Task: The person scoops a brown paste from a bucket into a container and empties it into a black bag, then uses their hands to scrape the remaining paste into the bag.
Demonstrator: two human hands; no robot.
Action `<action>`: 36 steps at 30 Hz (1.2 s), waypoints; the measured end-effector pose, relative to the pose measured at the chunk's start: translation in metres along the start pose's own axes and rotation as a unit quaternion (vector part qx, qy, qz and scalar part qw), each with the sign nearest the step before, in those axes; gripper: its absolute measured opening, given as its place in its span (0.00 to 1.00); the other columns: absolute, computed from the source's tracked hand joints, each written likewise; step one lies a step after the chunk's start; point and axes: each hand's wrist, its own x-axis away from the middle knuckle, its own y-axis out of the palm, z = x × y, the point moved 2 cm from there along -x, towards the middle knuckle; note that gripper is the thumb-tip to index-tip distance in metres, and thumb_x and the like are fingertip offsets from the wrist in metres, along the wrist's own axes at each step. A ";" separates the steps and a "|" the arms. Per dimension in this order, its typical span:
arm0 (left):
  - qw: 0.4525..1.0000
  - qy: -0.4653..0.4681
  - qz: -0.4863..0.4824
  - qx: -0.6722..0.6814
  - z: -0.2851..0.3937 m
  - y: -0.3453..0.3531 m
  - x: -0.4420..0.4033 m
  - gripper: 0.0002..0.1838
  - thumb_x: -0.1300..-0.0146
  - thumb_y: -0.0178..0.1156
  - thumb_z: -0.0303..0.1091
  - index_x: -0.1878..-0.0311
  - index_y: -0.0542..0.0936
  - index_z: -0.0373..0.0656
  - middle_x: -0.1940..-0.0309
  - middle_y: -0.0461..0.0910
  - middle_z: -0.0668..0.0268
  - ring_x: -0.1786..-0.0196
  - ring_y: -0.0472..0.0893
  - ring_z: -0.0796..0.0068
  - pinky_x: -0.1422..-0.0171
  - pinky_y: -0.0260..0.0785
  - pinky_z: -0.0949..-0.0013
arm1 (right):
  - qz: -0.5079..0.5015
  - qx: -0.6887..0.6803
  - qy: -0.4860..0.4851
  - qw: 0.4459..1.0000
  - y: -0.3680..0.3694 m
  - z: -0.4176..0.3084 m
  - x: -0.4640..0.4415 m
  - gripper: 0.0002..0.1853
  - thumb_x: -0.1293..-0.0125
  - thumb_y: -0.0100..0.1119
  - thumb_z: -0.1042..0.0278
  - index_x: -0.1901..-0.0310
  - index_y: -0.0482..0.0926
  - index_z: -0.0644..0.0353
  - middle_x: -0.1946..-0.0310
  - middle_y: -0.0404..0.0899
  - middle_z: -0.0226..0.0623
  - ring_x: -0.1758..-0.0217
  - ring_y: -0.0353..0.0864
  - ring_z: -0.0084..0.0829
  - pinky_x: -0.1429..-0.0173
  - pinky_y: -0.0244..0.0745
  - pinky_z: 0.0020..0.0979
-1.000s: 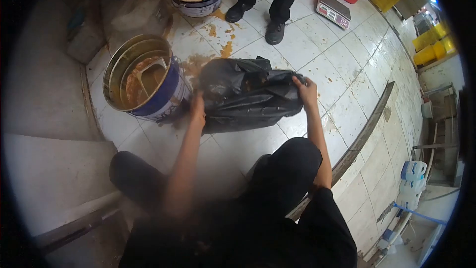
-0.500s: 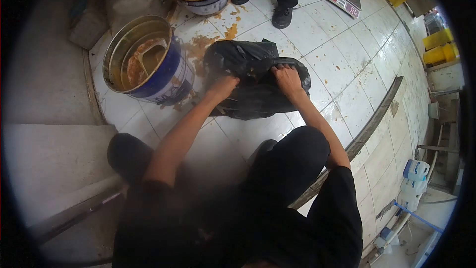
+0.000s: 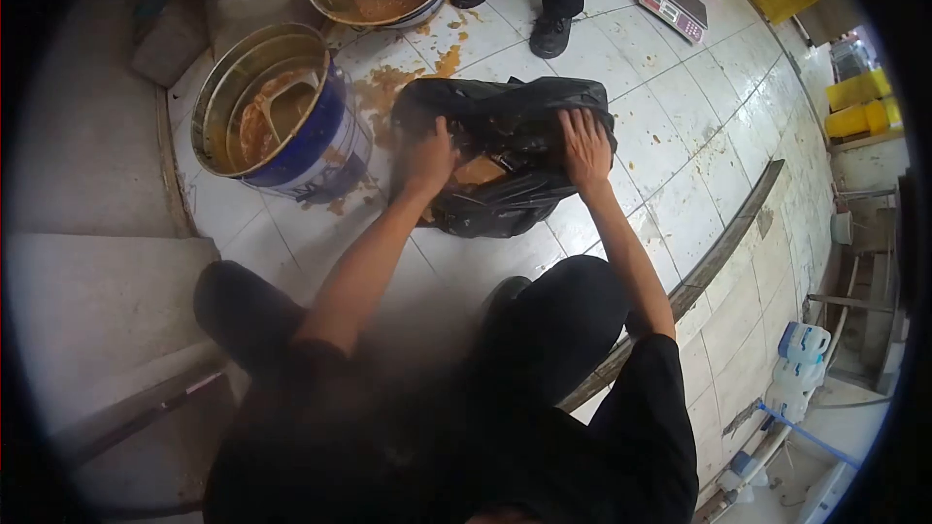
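Note:
A black plastic bag (image 3: 505,209) sits on the tiled floor in front of my knees, its mouth spread apart. Inside it a brownish-orange content (image 3: 481,172) shows through the opening. My left hand (image 3: 429,160) holds the bag's left rim, thumb upward and the other fingers partly hidden. On the right side of the mouth, my right hand (image 3: 585,150) lies flat over the plastic with its fingers stretched out. Close to the left of the bag stands a blue-and-white bucket (image 3: 335,150) with an orange-brown mass and a pale scoop-like tool (image 3: 291,107) in it.
A second bucket (image 3: 427,15) with brown content stands farther back. Another person's black shoes (image 3: 550,36) are beyond the bag. Orange-brown spills (image 3: 449,60) mark the tiles. A digital scale (image 3: 672,5) lies back right, and a long dark strip (image 3: 728,233) crosses the floor at right.
The bag's mouth has been pulled wider and its content now shows. My right hand has moved slightly right and flattened; my left hand has shifted slightly left.

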 end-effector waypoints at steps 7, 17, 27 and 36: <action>0.938 0.102 0.238 0.228 -0.058 -0.038 -0.098 0.13 0.42 0.65 0.30 0.56 0.74 0.44 0.74 0.79 0.57 0.69 0.80 0.58 0.62 0.69 0.60 | 0.035 0.115 0.005 0.993 -0.011 0.042 -0.064 0.28 0.36 0.46 0.67 0.32 0.64 0.54 0.33 0.66 0.37 0.27 0.60 0.34 0.23 0.49 0.35; 0.837 -0.069 0.002 0.542 -0.021 -0.178 -0.083 0.21 0.42 0.69 0.38 0.49 0.75 0.38 0.52 0.78 0.58 0.45 0.73 0.68 0.43 0.63 0.63 | 0.111 0.143 0.163 0.970 -0.079 0.088 -0.102 0.41 0.36 0.49 0.76 0.26 0.49 0.28 0.24 0.42 0.52 0.24 0.51 0.49 0.35 0.55 0.68; 0.685 -0.242 -0.145 0.672 -0.104 -0.018 -0.124 0.31 0.41 0.66 0.54 0.44 0.75 0.37 0.40 0.74 0.56 0.42 0.76 0.63 0.41 0.71 0.60 | -0.143 -0.781 0.194 0.576 -0.007 0.082 -0.048 0.33 0.42 0.64 0.79 0.34 0.66 0.61 0.41 0.75 0.38 0.42 0.76 0.30 0.39 0.73 0.29; 0.726 -0.414 0.099 0.540 -0.037 0.009 0.012 0.51 0.56 0.71 0.67 0.38 0.69 0.35 0.44 0.74 0.56 0.49 0.76 0.58 0.51 0.72 0.56 | 0.013 -0.919 0.206 0.336 0.019 0.014 0.019 0.33 0.36 0.65 0.59 0.33 0.64 0.59 0.42 0.75 0.39 0.43 0.77 0.32 0.41 0.75 0.32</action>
